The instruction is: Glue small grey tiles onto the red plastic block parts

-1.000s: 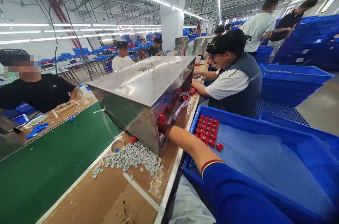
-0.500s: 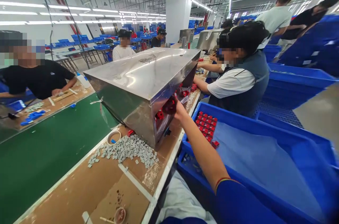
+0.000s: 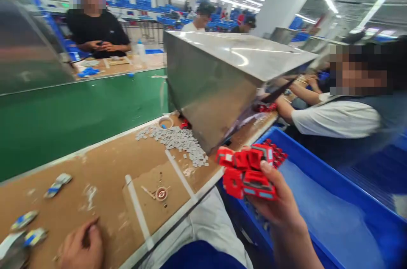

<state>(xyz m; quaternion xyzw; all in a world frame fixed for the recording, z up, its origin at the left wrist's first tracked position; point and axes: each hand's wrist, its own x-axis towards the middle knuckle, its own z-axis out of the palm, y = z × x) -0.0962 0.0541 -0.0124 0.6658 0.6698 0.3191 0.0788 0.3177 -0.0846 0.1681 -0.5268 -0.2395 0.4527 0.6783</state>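
Note:
My right hand [image 3: 280, 201] is wrapped around several red plastic toy-car shells [image 3: 251, 171] with grey window-like parts and light blue strips. It holds them up over the near corner of a blue bin, the thumb pressing on top. Down at the lower left, my left hand [image 3: 81, 245] rests over the cardboard-covered table [image 3: 108, 201]. Its fingers are loosely curled, with a gap beside the thumb and nothing visible in them. White, blue and yellow pieces [image 3: 59, 185] lie near it. A small round cup [image 3: 161, 194] with reddish contents stands between the hands, beside a thin stick.
A steel hood [image 3: 216, 86] stands on the table, with a pile of small grey tiles [image 3: 178, 139] before it. More red shells [image 3: 278, 152] sit inside the blue bin [image 3: 337, 209]. A green conveyor belt [image 3: 127, 95] runs behind. One co-worker [image 3: 340, 112] sits right, another [image 3: 97, 31] across.
My right hand has come out of the hood's opening with red shells and moved over the bin. My left hand has come into view at lower left. The view has turned left.

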